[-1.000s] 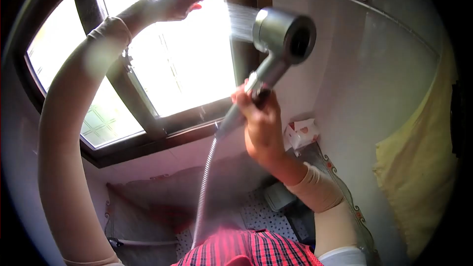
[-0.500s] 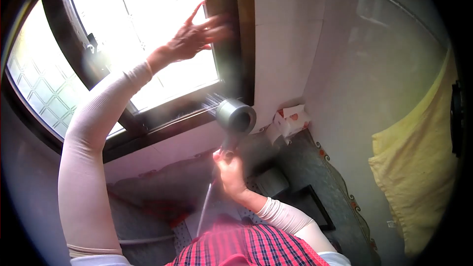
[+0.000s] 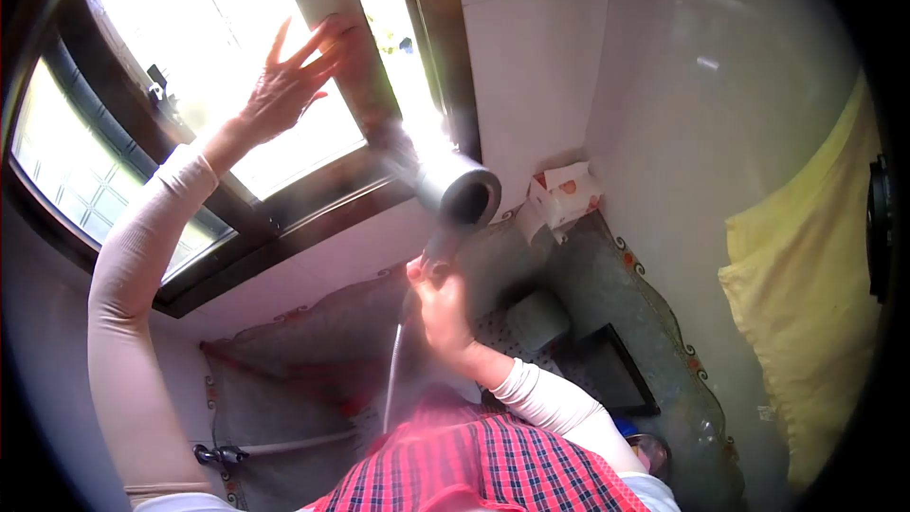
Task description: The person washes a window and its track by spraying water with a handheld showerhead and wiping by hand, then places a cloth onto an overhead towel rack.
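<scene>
The dark-brown-framed glass window sash [image 3: 220,49] stands partly open — a bright gap runs along its right side. Near its lower corner, a silver-grey cylindrical shower head [image 3: 445,175] is aimed up-left, its round dark end facing lower right, blurred whitish spray [image 3: 403,156] at its front; the pale, slender hose [image 3: 392,374] hangs below.

The spray [image 3: 406,154] is blurred; the hose [image 3: 393,372] (1 end) disappears behind the apron [image 3: 531,465].

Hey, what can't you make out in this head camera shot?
All in the head view:
Shower head: its body hides the spray face.
Left hand: blur hides whether it touches the window frame.
Hose: lower end hidden behind the apron.
Black object: lost in the dark right edge.
</scene>
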A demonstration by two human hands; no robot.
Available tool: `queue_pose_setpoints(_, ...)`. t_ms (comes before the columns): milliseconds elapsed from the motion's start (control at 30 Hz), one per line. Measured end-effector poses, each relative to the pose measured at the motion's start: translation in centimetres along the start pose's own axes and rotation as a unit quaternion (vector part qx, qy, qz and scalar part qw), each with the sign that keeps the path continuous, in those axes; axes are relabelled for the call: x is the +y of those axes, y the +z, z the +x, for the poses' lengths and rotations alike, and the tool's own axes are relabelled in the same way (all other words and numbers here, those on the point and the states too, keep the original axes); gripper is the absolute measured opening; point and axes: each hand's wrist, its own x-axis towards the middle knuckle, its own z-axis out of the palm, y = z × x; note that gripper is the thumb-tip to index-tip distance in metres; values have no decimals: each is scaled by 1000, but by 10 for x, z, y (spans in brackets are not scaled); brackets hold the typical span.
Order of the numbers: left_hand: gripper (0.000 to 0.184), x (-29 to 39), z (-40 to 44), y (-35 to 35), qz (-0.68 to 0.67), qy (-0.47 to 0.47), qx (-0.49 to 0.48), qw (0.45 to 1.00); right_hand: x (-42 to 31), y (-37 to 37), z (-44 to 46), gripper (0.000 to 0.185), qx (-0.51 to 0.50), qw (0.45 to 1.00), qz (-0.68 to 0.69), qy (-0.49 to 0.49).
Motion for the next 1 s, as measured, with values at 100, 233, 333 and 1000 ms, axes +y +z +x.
queue_pose_setpoints(100,66,8,16,-10,-52,12,15,998,-15,5,6,14,1,999,8,-35)
queue_pose_setpoints(233,57,15,52,12,20,13,38,999,-21,1,17,16,12,999,24,-42)
queue_pose_setpoints(333,35,43,48,24,-17,58,-16,998,-21,-6,25,18,27,998,47,-36)
queue_pose_setpoints(1000,61,49,-98,-14,34,-71,-238,968,2,26,25,19,-77,993,13,90)
